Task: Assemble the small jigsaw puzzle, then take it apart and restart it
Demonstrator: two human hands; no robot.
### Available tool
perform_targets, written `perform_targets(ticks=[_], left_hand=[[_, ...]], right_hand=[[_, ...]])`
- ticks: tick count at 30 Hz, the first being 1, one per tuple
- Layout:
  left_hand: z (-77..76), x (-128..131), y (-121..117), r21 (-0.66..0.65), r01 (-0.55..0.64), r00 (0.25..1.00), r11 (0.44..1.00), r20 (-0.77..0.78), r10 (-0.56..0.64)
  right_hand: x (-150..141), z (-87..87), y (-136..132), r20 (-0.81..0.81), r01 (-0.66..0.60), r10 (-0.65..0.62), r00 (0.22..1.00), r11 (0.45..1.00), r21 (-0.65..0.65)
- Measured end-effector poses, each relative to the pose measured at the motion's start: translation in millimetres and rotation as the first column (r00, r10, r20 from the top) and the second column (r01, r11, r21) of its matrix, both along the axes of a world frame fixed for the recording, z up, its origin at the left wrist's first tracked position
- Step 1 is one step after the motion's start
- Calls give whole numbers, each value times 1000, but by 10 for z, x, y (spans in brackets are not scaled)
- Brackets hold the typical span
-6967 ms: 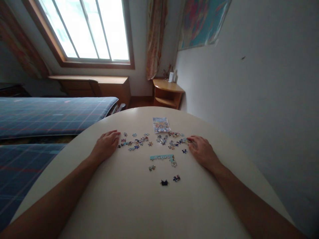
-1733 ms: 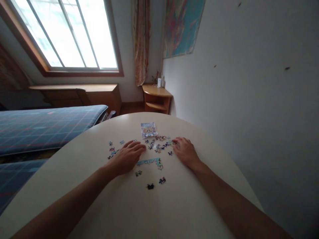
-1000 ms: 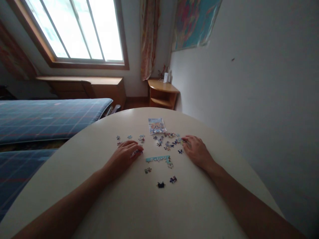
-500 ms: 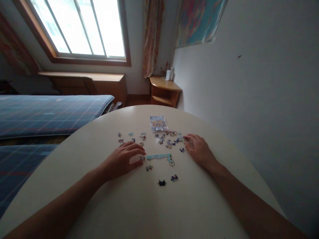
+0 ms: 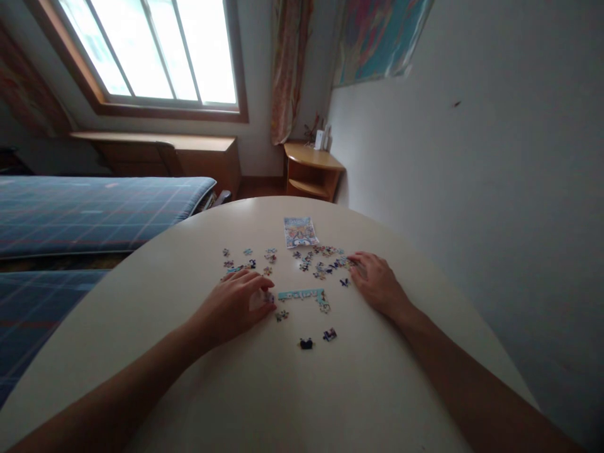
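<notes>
My left hand [image 5: 236, 305] lies palm down on the round white table [image 5: 283, 390], fingers stretched out, their tips over a small puzzle piece [image 5: 268, 297] just left of a joined light-blue strip of pieces [image 5: 302, 294]. My right hand [image 5: 377, 283] rests flat on the table at the right edge of a scatter of loose pieces [image 5: 323, 261], its fingertips touching them. More loose pieces [image 5: 245, 259] lie beyond my left hand. A small picture card [image 5: 300, 231] lies farther back.
Two dark pieces [image 5: 306, 343] [image 5: 329, 335] and a small cluster [image 5: 282, 315] sit nearer to me. A bed with a blue plaid cover [image 5: 94, 211] is on the left, a wooden corner shelf [image 5: 311, 170] stands behind the table, and a wall [image 5: 472, 157] runs along the right.
My left hand slid from the left part of the scatter toward the light-blue strip, dragging a piece along. My right hand stayed at the right edge of the pieces.
</notes>
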State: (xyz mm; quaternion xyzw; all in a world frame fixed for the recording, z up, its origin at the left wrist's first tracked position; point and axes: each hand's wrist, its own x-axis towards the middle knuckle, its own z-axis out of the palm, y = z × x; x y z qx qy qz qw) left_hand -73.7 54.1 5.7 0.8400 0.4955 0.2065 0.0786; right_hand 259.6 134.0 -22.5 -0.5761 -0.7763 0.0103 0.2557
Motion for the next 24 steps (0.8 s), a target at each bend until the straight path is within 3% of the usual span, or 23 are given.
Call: perform_targets(ticks=[3, 9, 15, 24], left_hand=[[-18, 57, -20, 7, -55, 998, 998, -19, 56], [-5, 71, -52, -56, -44, 999, 997, 5, 45], [33, 71, -146, -73, -219, 975, 973, -61, 215], [19, 54, -113, -106, -183, 982, 977, -73, 176]], right_hand=[[-2, 3, -2, 2, 0, 0, 1000, 1000, 1], [9, -4, 1, 6, -8, 8, 1000, 1000, 3], [11, -14, 7, 10, -7, 7, 1000, 1000, -1], [-3, 3, -8, 19, 4, -4, 1000, 1000, -12]])
